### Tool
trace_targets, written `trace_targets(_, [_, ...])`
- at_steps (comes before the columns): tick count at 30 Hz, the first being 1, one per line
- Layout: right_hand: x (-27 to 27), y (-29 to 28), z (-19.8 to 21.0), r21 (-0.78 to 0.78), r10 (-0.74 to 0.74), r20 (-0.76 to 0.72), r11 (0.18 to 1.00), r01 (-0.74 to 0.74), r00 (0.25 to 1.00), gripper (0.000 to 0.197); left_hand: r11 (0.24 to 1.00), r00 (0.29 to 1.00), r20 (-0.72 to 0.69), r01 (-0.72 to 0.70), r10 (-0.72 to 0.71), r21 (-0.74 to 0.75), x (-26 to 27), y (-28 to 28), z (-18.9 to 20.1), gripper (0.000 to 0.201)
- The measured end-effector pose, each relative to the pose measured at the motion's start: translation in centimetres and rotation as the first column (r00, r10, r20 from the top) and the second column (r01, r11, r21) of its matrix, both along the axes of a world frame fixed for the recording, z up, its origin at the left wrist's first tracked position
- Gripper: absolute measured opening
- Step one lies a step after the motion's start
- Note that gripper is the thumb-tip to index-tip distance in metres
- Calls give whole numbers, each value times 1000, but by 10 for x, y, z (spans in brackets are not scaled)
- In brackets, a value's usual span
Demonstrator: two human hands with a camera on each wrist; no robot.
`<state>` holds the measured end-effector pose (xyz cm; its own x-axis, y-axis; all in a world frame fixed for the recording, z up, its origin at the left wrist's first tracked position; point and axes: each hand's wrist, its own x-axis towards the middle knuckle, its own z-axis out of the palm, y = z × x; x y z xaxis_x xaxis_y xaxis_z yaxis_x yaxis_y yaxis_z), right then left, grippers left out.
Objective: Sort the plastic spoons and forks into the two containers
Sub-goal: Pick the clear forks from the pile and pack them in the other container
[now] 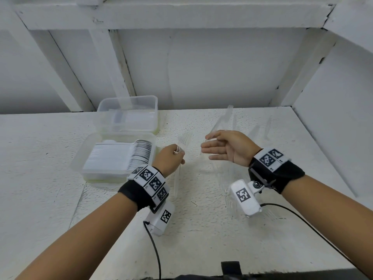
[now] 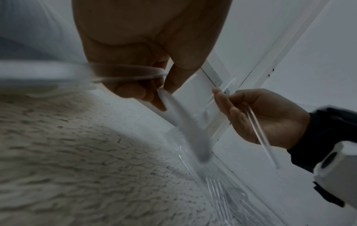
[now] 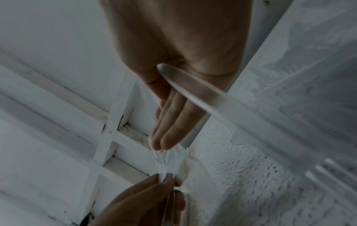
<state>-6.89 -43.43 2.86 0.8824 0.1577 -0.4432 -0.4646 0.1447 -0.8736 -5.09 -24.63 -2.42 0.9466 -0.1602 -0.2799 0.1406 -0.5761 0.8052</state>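
While the left hand [image 1: 169, 156] pinched a clear fork [image 1: 182, 144] by its neck, tines toward the tabletop's far edge and handle trailing back, it hung just right of the near container [image 1: 80, 160], which held a stacked row of spoons [image 1: 139, 156]. The far container [image 1: 129, 102] stood behind. The right hand [image 1: 226, 148] held a 2nd clear utensil [image 1: 221, 122] under its thumb, fingers straight, apparently queued for sorting.

In the left wrist view, curled fingers [image 2: 133, 91] clamped the blurred fork.

In the right wrist view, a handle [image 3: 191, 93] crossed the palm diagonally.
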Motion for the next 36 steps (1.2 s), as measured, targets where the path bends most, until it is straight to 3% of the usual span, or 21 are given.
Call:
trace_targets(3, [-2,-6,0,116,-6,-20,993,9,1000,30,996,998,-68,-6,0,-87,3,-8,2,13])
trace_targets(7, [-5,-9,-6,69,-49,-10,996,50,999,22,982,986,-162,-60,31,-180,4,-21,6,11])
trace_targets(10, [-7,-11,-10,-92,-53,2,994,53,999,4,991,990,-131,-63,47,-115,9,-31,2,12])
trace_targets(14, [-6,-23,-17,-278,-116,-50,955,98,992,31,999,989,-147,-13,8,-29,18,-43,-5,13])
trace_targets(17, [-4,-33,-16,-366,-180,-63,919,145,982,12,988,987,-151,67,-46,136,23,-56,-8,32])
trace_targets(19, [-1,-39,-18,-428,-195,-62,891,151,979,23,967,983,-171,112,-73,229,25,-64,-10,34])
trace_targets(21, [-1,-39,-18,-492,-193,-54,859,142,980,21,946,975,-185,170,-120,278,26,-73,-13,28])
trace_targets(24, [-1,-37,-19,-559,-167,-53,822,110,985,24,924,972,-178,203,-151,325,25,-81,-18,38])
trace_targets(29, [7,-26,-21,-628,-95,-63,777,34,993,29,886,973,-141,226,-183,404,22,-83,-18,19])
trace_targets(30, [11,-24,-22,-652,-97,-72,758,26,993,28,884,972,-148,226,-180,408,23,-80,-18,16])
trace_targets(32, [22,-21,-26,-738,-65,-81,675,-16,995,30,894,975,-157,207,-156,397,23,-72,-18,28])
trace_targets(36, [38,-13,-31,-899,127,-158,391,-196,979,24,954,987,-132,128,-95,272,25,-48,-14,37])
